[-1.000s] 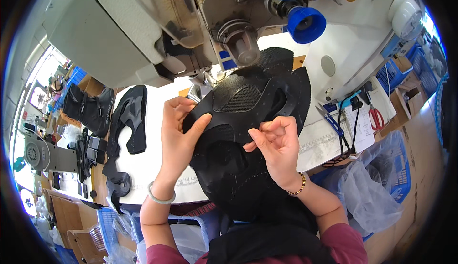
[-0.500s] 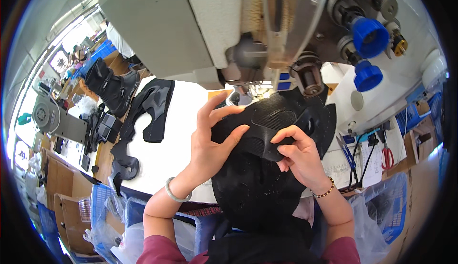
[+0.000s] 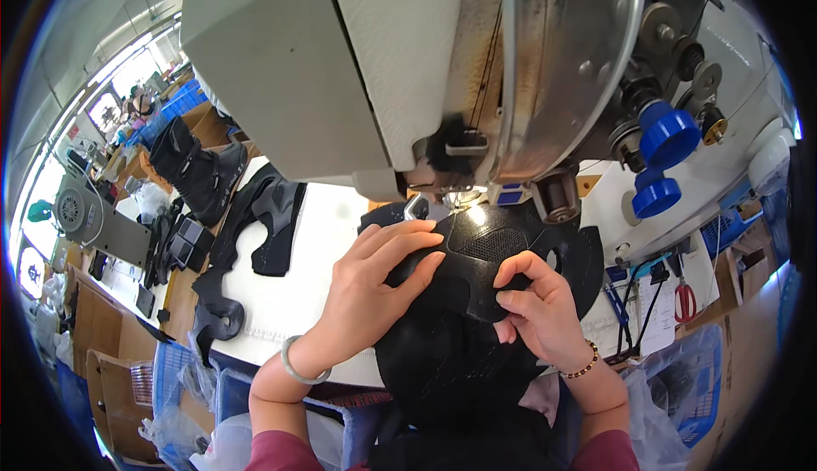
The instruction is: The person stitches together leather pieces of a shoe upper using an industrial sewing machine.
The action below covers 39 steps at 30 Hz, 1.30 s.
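A black shoe upper piece [image 3: 489,245] with a mesh-patterned patch lies beneath the sewing machine head [image 3: 298,71], near the metal parts around its needle. My left hand [image 3: 374,279] rests on the left side of this piece, open, its fingers stretched out and the thumb apart. Between thumb and forefinger of my right hand [image 3: 540,309] the near edge of a smooth black part of the upper is pinched. More black material [image 3: 442,377] hangs over the table's front edge towards me. The far edge of the piece is hidden under the machine.
On the white table [image 3: 332,216] at left lie black cut pieces [image 3: 277,216]; a black boot [image 3: 200,169] stands beyond them. Red-handled scissors [image 3: 685,301] and a blue-handled tool [image 3: 617,301] are at right. Blue knobs [image 3: 668,135] jut from the machine. A blue basket [image 3: 702,386] stands low at right.
The view has shifted, so the machine looms larger and lower. My left hand's raised fingers have come down flatter onto the upper. My right hand keeps its pinch.
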Available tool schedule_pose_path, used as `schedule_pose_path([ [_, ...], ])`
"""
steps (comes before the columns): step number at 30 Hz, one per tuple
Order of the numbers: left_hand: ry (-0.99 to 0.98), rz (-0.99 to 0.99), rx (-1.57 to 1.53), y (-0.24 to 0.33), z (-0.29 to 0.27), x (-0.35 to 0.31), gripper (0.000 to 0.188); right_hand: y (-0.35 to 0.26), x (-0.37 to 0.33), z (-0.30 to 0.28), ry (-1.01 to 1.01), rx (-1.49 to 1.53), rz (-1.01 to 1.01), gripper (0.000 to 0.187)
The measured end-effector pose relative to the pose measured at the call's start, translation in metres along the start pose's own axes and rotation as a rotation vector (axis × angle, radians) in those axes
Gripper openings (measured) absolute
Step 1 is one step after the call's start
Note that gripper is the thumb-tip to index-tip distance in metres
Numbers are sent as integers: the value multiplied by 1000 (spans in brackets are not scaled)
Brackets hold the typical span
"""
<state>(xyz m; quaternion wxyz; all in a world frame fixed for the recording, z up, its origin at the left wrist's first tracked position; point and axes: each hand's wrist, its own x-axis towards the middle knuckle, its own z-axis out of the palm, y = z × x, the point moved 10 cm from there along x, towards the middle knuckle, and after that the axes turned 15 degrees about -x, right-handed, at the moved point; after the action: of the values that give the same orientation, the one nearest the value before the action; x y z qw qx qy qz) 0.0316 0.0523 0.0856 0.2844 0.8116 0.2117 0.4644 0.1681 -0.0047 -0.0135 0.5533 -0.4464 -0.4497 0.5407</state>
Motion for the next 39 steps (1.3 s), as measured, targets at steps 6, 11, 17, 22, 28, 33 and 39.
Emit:
schedule_pose_path([
  [6, -12, 82, 61, 3, 5, 12, 17, -21, 12, -4, -8, 175, -84, 12],
  [11, 71, 150, 72, 2, 11, 2, 21, -6, 26, -24, 58, 58, -145, 10],
  [17, 110, 102, 104, 1, 13, -2, 22, -5, 30, -29, 104, 22, -156, 7],
  [22, 113, 138, 142, 0, 17, -4, 22, -2, 34, -40, 146, -7, -158, 11],
  [28, 138, 281, 213, 4, 24, -8, 25, 13, 45, -55, 175, 80, -135, 24],
  [33, 135, 255, 193, 2, 25, -11, 28, 21, 49, -55, 49, 116, -134, 22],
  [39, 141, 345, 240, 5, 25, -16, 28, 12, 42, -59, 157, -166, -79, 29],
])
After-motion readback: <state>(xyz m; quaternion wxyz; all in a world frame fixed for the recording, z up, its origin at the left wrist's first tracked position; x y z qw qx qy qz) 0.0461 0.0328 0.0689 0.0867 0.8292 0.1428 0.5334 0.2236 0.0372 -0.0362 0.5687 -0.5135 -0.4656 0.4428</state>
